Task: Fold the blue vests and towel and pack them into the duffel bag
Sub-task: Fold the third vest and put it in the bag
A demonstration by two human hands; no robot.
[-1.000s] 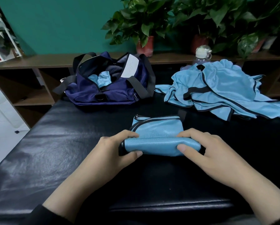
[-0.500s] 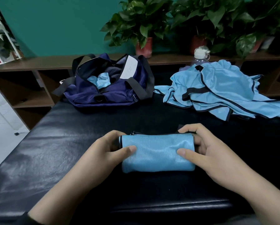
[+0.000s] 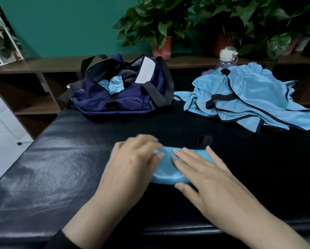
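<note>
1. Head view: the rolled vest (image 3: 170, 168) lies near the desk's (image 3: 60, 168) front edge, pressed under both flat, uncurled hands, left (image 3: 130, 164) and right (image 3: 202, 169).
2. Even pressure should be kept so the roll stays tight.
3. It should then be gripped at both ends and carried to the bag (image 3: 121, 103) at the rear edge.

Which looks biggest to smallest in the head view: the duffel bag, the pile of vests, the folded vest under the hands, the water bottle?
1. pile of vests
2. duffel bag, close behind; the pile runs off frame.
3. folded vest, nearer the camera and partly covered.
4. water bottle, mostly hidden behind the pile.
</note>
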